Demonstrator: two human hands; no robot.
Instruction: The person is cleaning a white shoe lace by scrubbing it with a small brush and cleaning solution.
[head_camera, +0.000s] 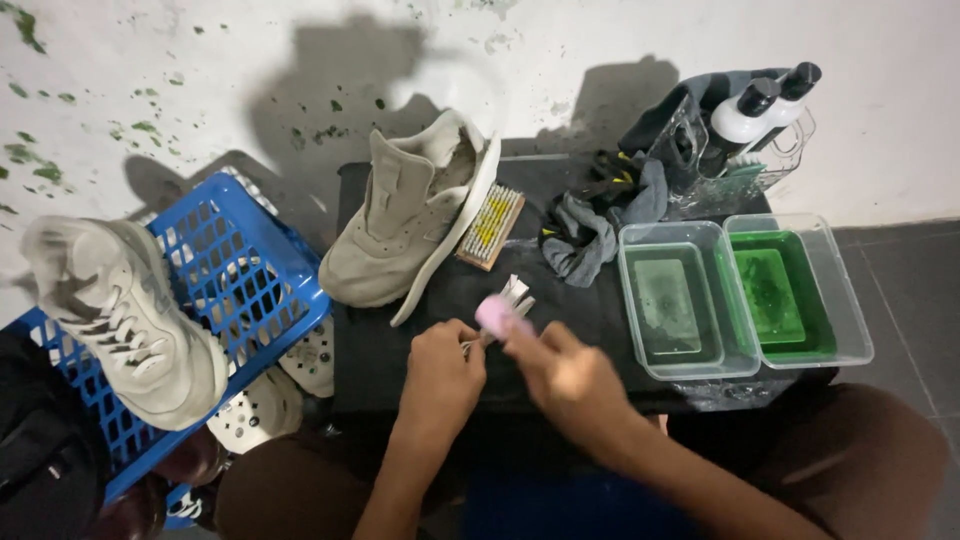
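My left hand (441, 375) is closed around a small thin object that I cannot make out, low over the black table (560, 300). My right hand (560, 375), blurred by motion, holds a small brush with a pink handle and white bristles (505, 310) just above the left hand. A beige sneaker (410, 215) without laces lies on its side at the table's back left. A wooden brush (490, 227) with pale bristles lies beside its sole.
Two clear tubs of green liquid (685, 300) (795, 290) stand on the right, with grey cloths (590, 230) and a clear holder with white bottles (755, 120) behind. A blue basket (230, 270) on the left carries a laced beige sneaker (125, 320); pale clogs (265, 410) lie under it.
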